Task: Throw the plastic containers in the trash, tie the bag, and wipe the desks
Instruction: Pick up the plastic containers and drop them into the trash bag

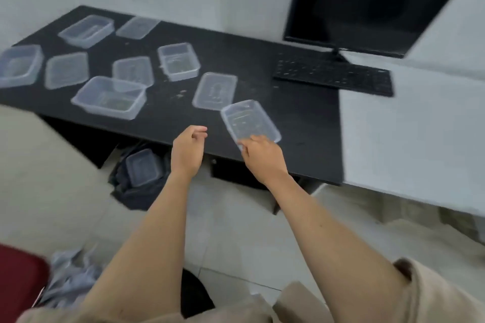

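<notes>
1. We see a long black bench (262, 113) with many clear plastic boxes and lids lying on it.
2. Our right hand (262, 158) reaches to the near edge of the bench. Its grip is on a clear plastic box (249, 120) – the fingers touch the near end and seem to pinch it, but the picture is blurry there.
3. That box lies tilted, with its near end partly over the edge of the bench.
4. Our left hand (187, 151) hovers over the bench edge, just beside the right hand. Its fingers are loosely curled and its grip holds nothing.
5. A flat clear lid (215, 90) lies just behind the held box, touching or almost touching it – we cannot tell which.
6. More to the left lie other clear boxes: a big one near the front (109, 97), one in the middle (179, 60), one at the back (86, 30) and one at the far left edge (19, 64).
7. Flat lids lie between them (67, 69), (132, 69), (137, 27).
8. Under the bench, on the floor, sits a black trash bag (136, 191). A clear box (143, 168) is already in its open top.
9. On the right stand a black keyboard (333, 77) and a dark screen (367, 0).
10. A crumpled grey cloth (70, 278) lies on the floor near us, beside something dark red (18, 283).
</notes>
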